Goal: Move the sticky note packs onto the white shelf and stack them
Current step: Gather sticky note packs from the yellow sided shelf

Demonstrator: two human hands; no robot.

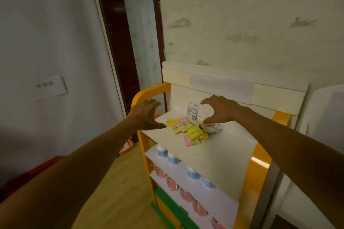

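Several sticky note packs (188, 129), yellow, pink and green, lie in a loose pile on the top board of the white shelf (214, 152). One white pack (192, 110) stands upright against the back panel. My left hand (146, 115) hovers at the left edge of the shelf, fingers spread, holding nothing. My right hand (218, 110) hangs over the right end of the pile with fingers curled apart; its fingertips are close to the packs beneath, and I cannot tell if they touch.
The shelf has orange side frames (257, 163) and lower boards with blue-and-white bottles (172, 157) and pink packets (186, 194). A doorway (128, 42) opens to the left, the wallpapered wall (242, 24) rises behind, and a wooden floor (115, 191) lies below.
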